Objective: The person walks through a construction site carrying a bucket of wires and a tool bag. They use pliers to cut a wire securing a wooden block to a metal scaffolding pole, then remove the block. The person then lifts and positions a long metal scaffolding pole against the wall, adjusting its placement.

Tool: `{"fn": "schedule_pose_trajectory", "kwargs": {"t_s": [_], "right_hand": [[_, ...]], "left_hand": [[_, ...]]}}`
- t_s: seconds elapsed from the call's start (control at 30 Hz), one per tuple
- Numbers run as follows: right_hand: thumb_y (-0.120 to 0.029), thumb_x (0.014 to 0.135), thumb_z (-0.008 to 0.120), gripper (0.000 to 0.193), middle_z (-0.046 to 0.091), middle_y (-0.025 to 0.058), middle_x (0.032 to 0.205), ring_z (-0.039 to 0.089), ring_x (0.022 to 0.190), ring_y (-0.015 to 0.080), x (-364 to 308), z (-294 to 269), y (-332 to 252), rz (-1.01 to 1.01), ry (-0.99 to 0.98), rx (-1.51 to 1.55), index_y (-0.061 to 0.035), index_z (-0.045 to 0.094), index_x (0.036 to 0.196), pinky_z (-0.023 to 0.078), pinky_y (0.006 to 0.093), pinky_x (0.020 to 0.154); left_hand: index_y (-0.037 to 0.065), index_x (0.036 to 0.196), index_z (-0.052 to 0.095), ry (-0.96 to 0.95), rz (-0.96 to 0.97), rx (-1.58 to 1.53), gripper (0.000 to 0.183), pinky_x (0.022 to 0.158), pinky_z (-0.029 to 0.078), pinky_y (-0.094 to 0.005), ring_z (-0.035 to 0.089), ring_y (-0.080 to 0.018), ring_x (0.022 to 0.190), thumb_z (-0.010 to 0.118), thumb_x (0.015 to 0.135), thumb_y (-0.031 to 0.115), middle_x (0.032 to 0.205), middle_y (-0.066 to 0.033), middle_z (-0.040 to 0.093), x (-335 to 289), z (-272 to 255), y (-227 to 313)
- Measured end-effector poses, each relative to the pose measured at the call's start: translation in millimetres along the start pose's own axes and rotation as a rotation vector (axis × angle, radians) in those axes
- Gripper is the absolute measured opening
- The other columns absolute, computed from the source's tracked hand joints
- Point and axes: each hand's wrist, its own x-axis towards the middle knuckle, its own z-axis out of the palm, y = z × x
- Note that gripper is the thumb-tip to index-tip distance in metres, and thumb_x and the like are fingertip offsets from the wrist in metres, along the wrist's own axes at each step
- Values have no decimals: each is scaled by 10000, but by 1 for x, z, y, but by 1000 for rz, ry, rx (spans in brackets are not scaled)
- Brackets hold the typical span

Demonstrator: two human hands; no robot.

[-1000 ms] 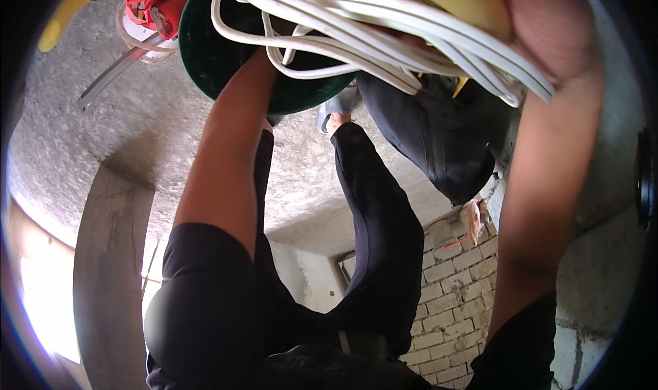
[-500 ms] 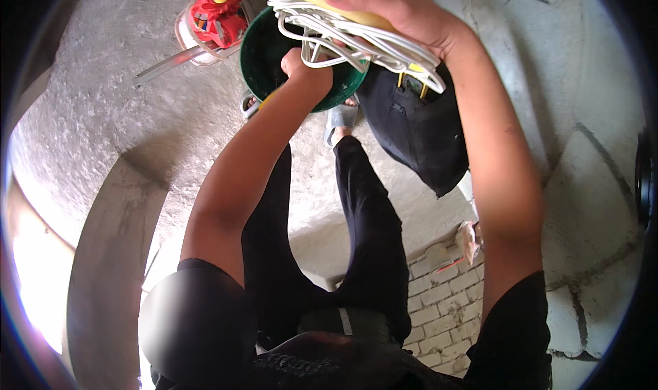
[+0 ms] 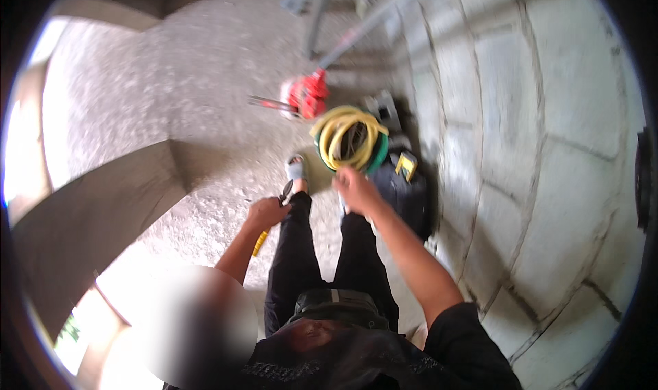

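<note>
My left hand (image 3: 266,214) is closed around a hand tool in front of my left leg. Its yellow handle (image 3: 260,242) sticks out below the fist and its dark metal head (image 3: 286,191) above; its exact kind is unclear. A coil of yellow hose (image 3: 336,138) rests on top of a green bucket (image 3: 379,158) by my feet. My right hand (image 3: 355,190) is by the near side of the bucket, with the fingers blurred. Whether it touches the hose I cannot tell.
A black bag (image 3: 404,198) with a yellow-and-black item (image 3: 406,165) on top lies right of the bucket. Beyond stand a container with red plastic (image 3: 312,94), a grey block (image 3: 385,109) and metal bars (image 3: 319,20). A block wall (image 3: 507,136) rises on the right.
The yellow hose has left my right hand and now lies on the bucket. My left hand has come out of the bucket and holds the yellow-handled tool. The view has shifted.
</note>
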Motion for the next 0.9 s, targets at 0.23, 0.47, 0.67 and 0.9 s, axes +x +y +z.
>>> {"fn": "schedule_pose_trajectory", "kwargs": {"t_s": [0.23, 0.47, 0.67, 0.9], "right_hand": [[-400, 787, 802, 897, 517, 265, 1362, 545, 1238, 414, -198, 75, -176, -693, -403, -106, 13, 361, 1450, 457, 454, 1026], [-226, 918, 638, 485, 615, 236, 1174, 617, 1078, 416, -279, 141, -287, -1001, -536, -97, -9, 472, 1318, 504, 466, 868], [-87, 936, 627, 500, 621, 117, 1005, 583, 794, 132, -323, 260, -381, -904, -859, -66, -95, 397, 1380, 492, 313, 678], [19, 894, 609, 827, 602, 70, 1138, 545, 818, 99, -365, 451, -513, -836, -1064, 58, -209, 186, 1567, 495, 258, 682]], "left_hand": [[25, 996, 646, 754, -242, -803, 451, 752, 522, -489, 687, -395, 804, 486, 999, 446, 791, -200, 701, -241, -12, -5], [-22, 1153, 541, 1164, -71, -1526, 486, 901, 460, -436, 613, -358, 1003, 492, 1027, 445, 1079, -239, 625, -408, 45, -46], [-17, 1265, 519, 1451, -61, -1735, 398, 921, 485, -340, 622, -214, 1034, 539, 1038, 309, 1166, -126, 629, -478, 194, -163], [-19, 1211, 580, 1167, -500, -1757, 414, 901, 510, -366, 649, -245, 1037, 601, 1002, 337, 1124, -169, 673, -575, 351, -298]]}}
